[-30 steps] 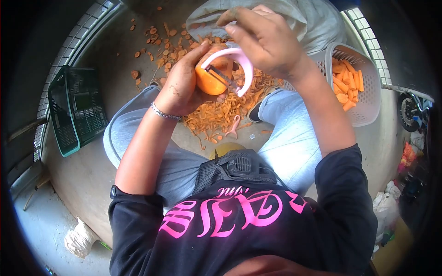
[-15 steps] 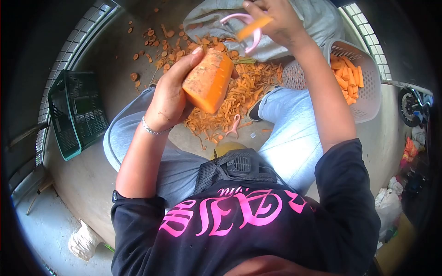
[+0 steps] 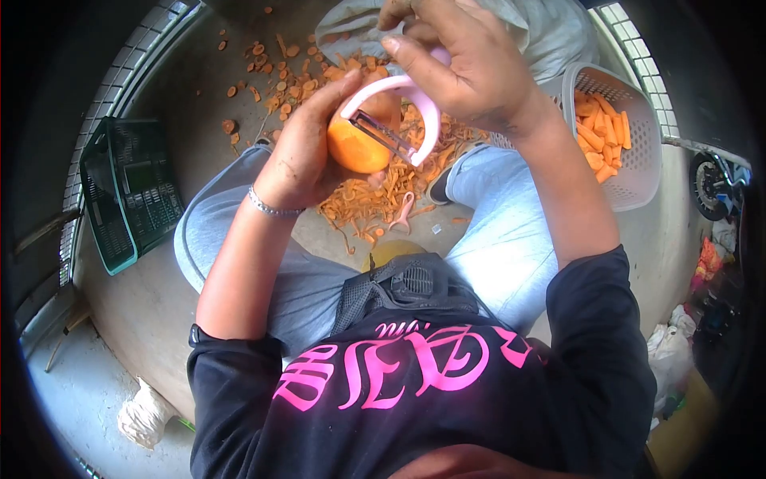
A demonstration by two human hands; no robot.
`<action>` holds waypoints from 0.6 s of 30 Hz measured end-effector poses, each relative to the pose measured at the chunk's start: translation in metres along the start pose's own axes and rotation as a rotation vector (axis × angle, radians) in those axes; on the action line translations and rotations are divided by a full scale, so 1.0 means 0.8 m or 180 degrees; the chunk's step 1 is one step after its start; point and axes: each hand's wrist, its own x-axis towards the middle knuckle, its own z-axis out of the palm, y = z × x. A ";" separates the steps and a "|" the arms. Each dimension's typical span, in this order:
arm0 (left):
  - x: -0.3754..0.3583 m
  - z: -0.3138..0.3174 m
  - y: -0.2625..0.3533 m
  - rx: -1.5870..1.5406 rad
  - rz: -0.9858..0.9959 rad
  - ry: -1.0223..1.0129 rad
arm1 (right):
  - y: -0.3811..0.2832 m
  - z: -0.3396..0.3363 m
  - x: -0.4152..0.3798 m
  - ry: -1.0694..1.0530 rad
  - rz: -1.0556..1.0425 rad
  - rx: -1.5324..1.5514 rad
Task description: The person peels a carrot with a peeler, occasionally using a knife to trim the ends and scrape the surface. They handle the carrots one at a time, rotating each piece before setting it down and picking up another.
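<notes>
My left hand [image 3: 299, 152] is wrapped round a thick carrot [image 3: 357, 147], whose smooth orange end points toward me. A pink peeler [image 3: 428, 108] is in my right hand [image 3: 479, 76], its blade lying across or just above the carrot; whether they touch I cannot tell. The carrot's far side is hidden behind the peeler and my fingers. Below them, a heap of orange peelings [image 3: 375, 195] lies on the floor between my legs. A second pink peeler [image 3: 404, 214] rests at the heap's near edge.
On the right stands a pale perforated basket [image 3: 642, 172] holding peeled carrots [image 3: 604, 136]. A dark green crate [image 3: 132, 191] is on the left. Beyond the heap lies a grey-white sack [image 3: 558, 36]. Round carrot slices [image 3: 230, 126] are scattered at the upper left.
My right hand has brought the peeler down and nearer to me, over the carrot. The orange strip at its blade no longer shows. The carrot has turned, its end now facing me more.
</notes>
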 end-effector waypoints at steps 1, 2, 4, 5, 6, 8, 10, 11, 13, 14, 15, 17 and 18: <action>0.000 -0.002 -0.002 -0.0002 -0.0098 -0.0001 | -0.002 0.002 -0.002 0.0045 -0.0066 -0.0044; -0.001 -0.001 -0.003 0.0030 -0.0097 0.0034 | -0.003 0.003 -0.003 0.0029 -0.0037 -0.0062; -0.002 0.000 -0.003 0.0105 -0.0077 0.0100 | -0.004 0.003 -0.003 0.0003 0.0004 -0.0109; -0.002 0.002 -0.003 0.0079 0.0027 0.0133 | -0.003 0.002 -0.003 -0.0014 0.0027 -0.0073; -0.003 0.005 -0.004 0.0055 0.0133 0.0167 | -0.001 0.001 -0.002 -0.0029 0.0049 -0.0039; -0.004 0.010 -0.006 0.0055 0.0331 0.0221 | 0.008 -0.004 -0.003 -0.0085 0.0180 -0.0172; -0.008 0.013 -0.008 0.0104 0.0532 0.0276 | 0.025 -0.014 -0.005 -0.0163 0.0382 -0.0499; -0.010 0.014 -0.007 0.0070 0.0461 0.0201 | 0.028 -0.025 -0.003 -0.0103 0.0543 -0.0915; -0.015 0.015 -0.005 -0.0031 0.0382 0.0070 | 0.042 -0.030 -0.009 0.0109 0.1364 -0.0352; -0.013 0.019 -0.004 -0.0097 0.0424 0.0234 | 0.047 -0.028 -0.007 0.0184 0.1754 -0.0058; -0.010 0.009 -0.002 -0.0039 0.0288 0.0091 | 0.041 -0.027 -0.003 0.0284 0.1790 0.0200; -0.007 -0.003 -0.002 0.0011 0.0140 -0.0033 | 0.021 -0.026 -0.002 0.0312 0.1854 0.0701; -0.006 -0.001 -0.002 0.0014 0.0128 -0.0024 | 0.018 -0.018 -0.007 0.0364 0.1664 0.0789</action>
